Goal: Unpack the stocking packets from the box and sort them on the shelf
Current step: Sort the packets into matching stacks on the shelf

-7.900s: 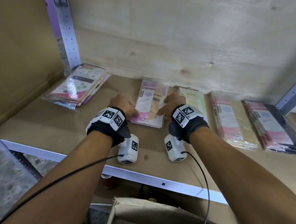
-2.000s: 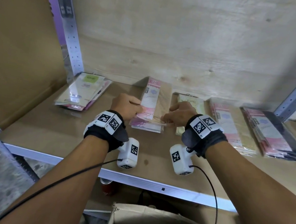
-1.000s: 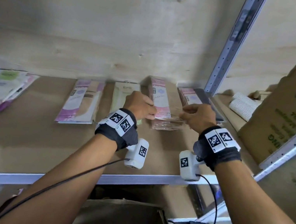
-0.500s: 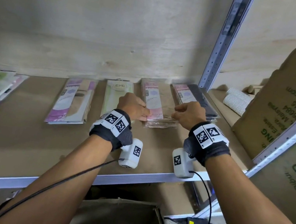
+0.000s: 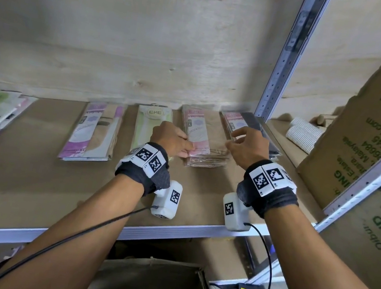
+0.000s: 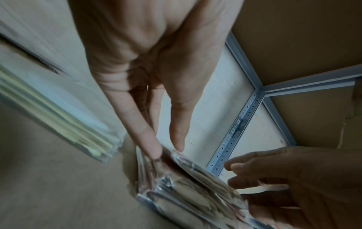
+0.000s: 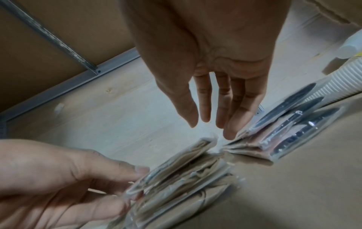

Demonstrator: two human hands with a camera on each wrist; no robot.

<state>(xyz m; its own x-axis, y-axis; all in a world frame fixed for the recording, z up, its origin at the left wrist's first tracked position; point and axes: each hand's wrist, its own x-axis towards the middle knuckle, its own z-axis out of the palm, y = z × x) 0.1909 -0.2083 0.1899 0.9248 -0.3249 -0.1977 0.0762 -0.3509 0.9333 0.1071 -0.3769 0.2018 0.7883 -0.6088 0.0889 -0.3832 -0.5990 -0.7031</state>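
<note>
Stocking packets [image 5: 208, 152], flat glossy plastic stack, left hand [image 5: 171, 139] pinching, board shelf [image 5: 29, 181]

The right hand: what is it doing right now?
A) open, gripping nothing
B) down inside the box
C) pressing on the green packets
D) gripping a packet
A: the right hand shows straight, empty fingers by the near edge of the dark-stocking stack, beside the beige stack.
</note>
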